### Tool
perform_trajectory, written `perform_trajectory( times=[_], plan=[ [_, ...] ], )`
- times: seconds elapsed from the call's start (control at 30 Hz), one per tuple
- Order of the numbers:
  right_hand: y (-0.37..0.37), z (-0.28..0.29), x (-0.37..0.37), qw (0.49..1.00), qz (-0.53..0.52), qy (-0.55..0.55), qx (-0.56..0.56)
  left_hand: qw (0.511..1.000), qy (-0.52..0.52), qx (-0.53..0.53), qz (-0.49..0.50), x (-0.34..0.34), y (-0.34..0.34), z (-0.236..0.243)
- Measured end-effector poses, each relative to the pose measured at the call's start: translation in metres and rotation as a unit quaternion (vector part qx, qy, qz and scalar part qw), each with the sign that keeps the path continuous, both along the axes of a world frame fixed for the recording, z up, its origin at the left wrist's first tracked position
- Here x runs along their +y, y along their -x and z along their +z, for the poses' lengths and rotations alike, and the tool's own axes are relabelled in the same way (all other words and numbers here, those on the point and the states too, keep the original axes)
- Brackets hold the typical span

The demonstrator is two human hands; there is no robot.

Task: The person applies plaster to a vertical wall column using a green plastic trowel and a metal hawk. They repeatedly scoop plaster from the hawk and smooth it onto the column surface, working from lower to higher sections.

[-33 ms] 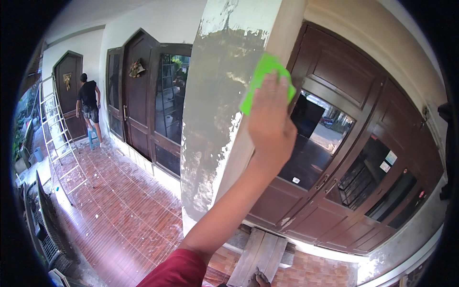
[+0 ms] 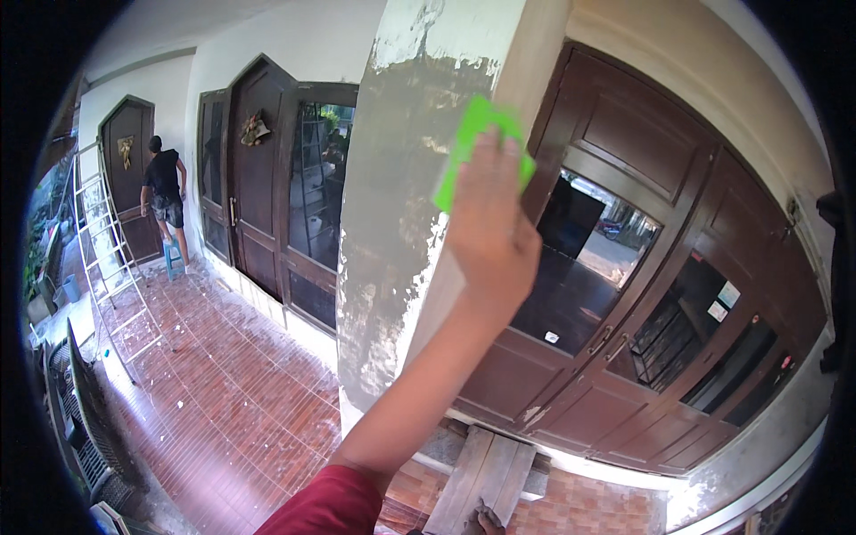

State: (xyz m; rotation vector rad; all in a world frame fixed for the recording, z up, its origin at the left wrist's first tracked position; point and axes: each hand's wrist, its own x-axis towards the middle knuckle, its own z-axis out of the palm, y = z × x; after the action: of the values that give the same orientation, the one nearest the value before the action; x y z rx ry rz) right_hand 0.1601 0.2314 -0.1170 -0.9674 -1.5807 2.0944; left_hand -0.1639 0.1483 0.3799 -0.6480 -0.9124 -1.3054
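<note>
My left hand [image 2: 493,209] is raised at the wall pillar, seen from the back, at the end of an arm in a red sleeve. Under its fingers it holds a flat, bright green putty spreader [image 2: 468,134], slightly blurred, against the pillar's corner. Grey filler coats much of the pillar's face [image 2: 392,152], with ragged whitish patches along its edge. Low in the picture, over a wooden plank bench [image 2: 473,464], a small dark greyish shape [image 2: 484,520] shows. It may be my right hand, but I cannot make out its fingers or any thing in it.
Brown panelled doors with glass [image 2: 615,259] stand close on the right. A metal ladder [image 2: 116,267] leans at the left. Beyond it another person [image 2: 165,187] in dark clothes faces the wall, one foot on a blue stool [image 2: 173,259]. Pale debris dots the tiled floor [image 2: 223,383].
My left hand and the green spreader have shifted slightly left across the pillar's corner. The dark shape at the lower edge has barely moved.
</note>
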Motion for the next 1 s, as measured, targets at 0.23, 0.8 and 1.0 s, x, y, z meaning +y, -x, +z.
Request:
perform_trajectory(
  times=[0.23, 0.8, 1.0],
  plan=[
    [0.000, 0.020, -0.002, 0.995, 0.028, 0.094, 0.003, 0.995, 0.029, -0.078, 0.060, -0.012, 0.043, 0.002],
    [0.008, -0.009, -0.006, 0.996, 0.060, 0.059, 0.003, 0.996, 0.008, 0.077, 0.052, -0.066, 0.048, 0.028],
    [0.012, 0.034, -0.021, 0.992, 0.071, 0.082, -0.058, 0.997, 0.059, -0.001, 0.055, -0.059, 0.073, 0.029]
  ],
)
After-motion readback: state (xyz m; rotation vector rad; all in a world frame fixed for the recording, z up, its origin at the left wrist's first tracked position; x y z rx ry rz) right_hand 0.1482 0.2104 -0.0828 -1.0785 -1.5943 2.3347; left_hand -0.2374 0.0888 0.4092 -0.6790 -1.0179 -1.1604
